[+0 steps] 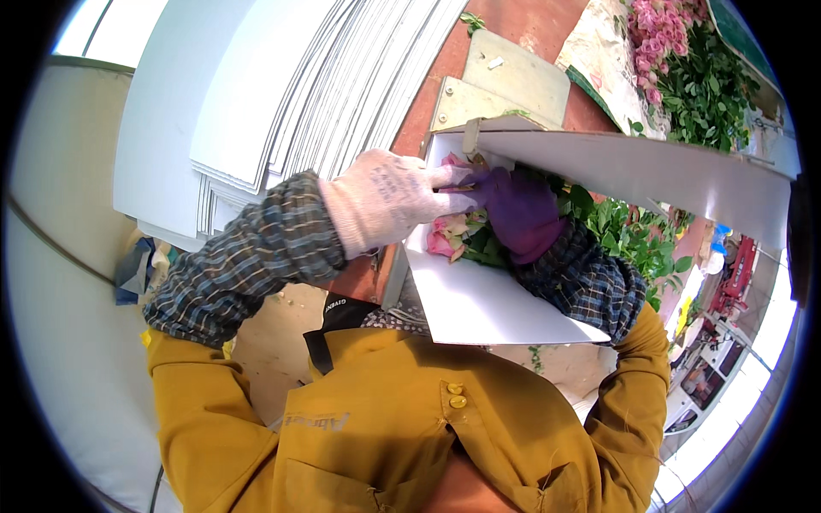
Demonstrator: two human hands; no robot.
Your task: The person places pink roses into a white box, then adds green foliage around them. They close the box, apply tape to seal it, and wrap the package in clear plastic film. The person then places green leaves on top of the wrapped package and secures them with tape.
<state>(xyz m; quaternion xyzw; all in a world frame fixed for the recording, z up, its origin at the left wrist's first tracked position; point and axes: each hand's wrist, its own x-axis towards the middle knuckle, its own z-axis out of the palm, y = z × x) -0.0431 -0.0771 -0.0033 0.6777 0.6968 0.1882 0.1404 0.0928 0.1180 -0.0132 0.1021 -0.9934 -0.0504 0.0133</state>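
Pink roses point(446, 237) with green leaves lie inside a folded white cardboard sheet point(487, 299) in front of me. My left hand point(385, 195), in a pale knit glove, reaches in from the left over the blooms. Its fingers stretch out to the right and meet my right hand. My right hand point(523, 214), in a purple glove, is between the sheet's two flaps, over the leaves and stems. Its fingertips are partly hidden by the left fingers and the flowers, so its grip does not show. The upper flap point(633, 162) stands raised behind the right hand.
A tall stack of white cardboard sheets point(291, 85) stands at the left on the reddish table point(505, 26). A pale metal plate point(517, 77) lies behind the folded sheet. More pink roses point(658, 38) with leafy stems are at the far right. A red machine point(737, 274) stands farther right.
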